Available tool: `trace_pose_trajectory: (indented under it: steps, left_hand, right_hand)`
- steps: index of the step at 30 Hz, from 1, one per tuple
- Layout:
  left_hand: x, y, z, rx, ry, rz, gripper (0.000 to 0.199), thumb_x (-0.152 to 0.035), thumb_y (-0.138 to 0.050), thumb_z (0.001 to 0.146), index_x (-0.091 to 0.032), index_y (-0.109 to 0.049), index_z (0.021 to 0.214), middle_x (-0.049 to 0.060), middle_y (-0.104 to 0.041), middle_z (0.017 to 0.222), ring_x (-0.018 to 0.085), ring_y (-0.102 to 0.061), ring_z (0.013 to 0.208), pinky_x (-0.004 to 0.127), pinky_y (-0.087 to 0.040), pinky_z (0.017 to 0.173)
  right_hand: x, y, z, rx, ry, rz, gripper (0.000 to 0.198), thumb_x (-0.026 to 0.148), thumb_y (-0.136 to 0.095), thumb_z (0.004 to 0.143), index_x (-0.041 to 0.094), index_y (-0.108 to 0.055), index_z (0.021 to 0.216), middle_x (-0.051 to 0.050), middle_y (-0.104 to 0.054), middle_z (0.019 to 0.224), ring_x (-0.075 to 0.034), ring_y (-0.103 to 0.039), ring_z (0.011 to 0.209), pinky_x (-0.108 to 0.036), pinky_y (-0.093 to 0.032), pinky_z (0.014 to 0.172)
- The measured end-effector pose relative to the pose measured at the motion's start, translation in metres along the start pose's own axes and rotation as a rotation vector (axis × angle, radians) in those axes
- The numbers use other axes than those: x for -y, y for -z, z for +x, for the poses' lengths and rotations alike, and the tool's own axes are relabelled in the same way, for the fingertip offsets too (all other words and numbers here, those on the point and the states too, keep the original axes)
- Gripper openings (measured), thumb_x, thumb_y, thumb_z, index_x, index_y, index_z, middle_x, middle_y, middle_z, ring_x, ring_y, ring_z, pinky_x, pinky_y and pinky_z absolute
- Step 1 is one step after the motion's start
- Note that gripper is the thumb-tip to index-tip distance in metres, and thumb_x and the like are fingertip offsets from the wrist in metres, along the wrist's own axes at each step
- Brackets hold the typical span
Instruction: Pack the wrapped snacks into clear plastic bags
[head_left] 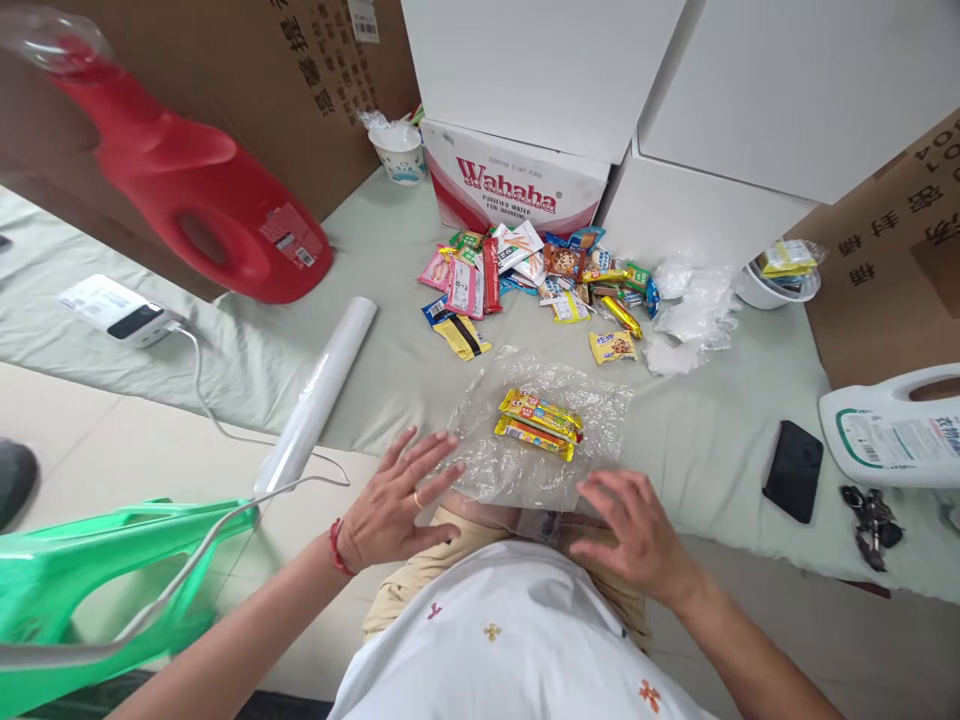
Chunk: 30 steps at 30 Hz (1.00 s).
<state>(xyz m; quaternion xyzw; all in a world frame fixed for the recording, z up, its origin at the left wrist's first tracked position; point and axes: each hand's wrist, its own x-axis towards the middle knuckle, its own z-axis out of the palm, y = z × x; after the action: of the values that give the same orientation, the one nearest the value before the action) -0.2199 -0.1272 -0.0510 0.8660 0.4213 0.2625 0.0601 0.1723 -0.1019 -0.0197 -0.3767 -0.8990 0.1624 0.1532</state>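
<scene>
Yellow snack bars (538, 424): lie close together on the clear plastic sheet (480, 470), near its middle, slanting down to the right.
Plastic sheet: crinkled, spread at the near edge of the pale green cloth (712, 430), before the person's lap.
Left hand (411, 495): fingers spread, thumb held apart, back of the hand upward; fingertips at the sheet's left edge, contact cannot be told.
Left wrist: red bracelet (339, 548).
Right hand (630, 535): fingers loosely curved and slightly parted, thumb apart; positioned at the sheet's near right corner, contact cannot be told.
Snack pile (491, 275): mixed packets beyond the sheet, before the Wahaha box (517, 185).
Clear plastic clump (694, 305): right of the pile, beside a white bowl (780, 290) of packets.
Left side: white roll (319, 390), lying slanted; red jug (225, 190), beyond it.
Right side: dark phone (793, 470), with keys (874, 525) near it.
</scene>
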Motion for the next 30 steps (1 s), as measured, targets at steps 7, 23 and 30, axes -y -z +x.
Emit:
trace_pose_trajectory:
  steps: [7,23,30]
  left_hand:
    - [0.008,-0.019,0.006,0.168,0.07,0.025,0.042,-0.028,-0.057,0.097,-0.038,-0.063,0.137,0.003,-0.069,0.14,0.025,-0.048,0.147,0.055,-0.003,0.13]
    - [0.092,-0.021,0.131,-0.021,0.831,-0.341,0.036,-0.045,-0.074,0.072,-0.019,-0.07,0.096,0.009,-0.074,0.101,0.027,-0.068,0.092,0.042,-0.055,0.089]
    - [0.051,0.001,0.134,-0.527,0.697,0.202,0.021,-0.023,-0.061,0.088,-0.017,-0.068,0.107,0.012,-0.062,0.112,0.03,-0.055,0.115,0.055,-0.04,0.11]
  right_hand:
    - [0.01,-0.046,-0.035,-0.154,-0.088,-0.044,0.039,0.016,-0.058,0.096,0.039,-0.068,0.125,-0.005,-0.07,0.126,-0.027,-0.061,0.123,-0.062,-0.046,0.113]
    - [-0.078,0.011,0.055,-0.064,-0.763,0.295,0.029,0.044,-0.058,0.089,0.022,-0.072,0.101,-0.001,-0.067,0.075,-0.02,-0.061,0.068,-0.03,-0.046,0.067]
    - [-0.082,0.042,0.098,-0.113,-0.506,-0.108,0.034,0.032,-0.044,0.099,0.022,-0.069,0.119,-0.009,-0.071,0.107,-0.026,-0.062,0.102,-0.037,-0.047,0.092]
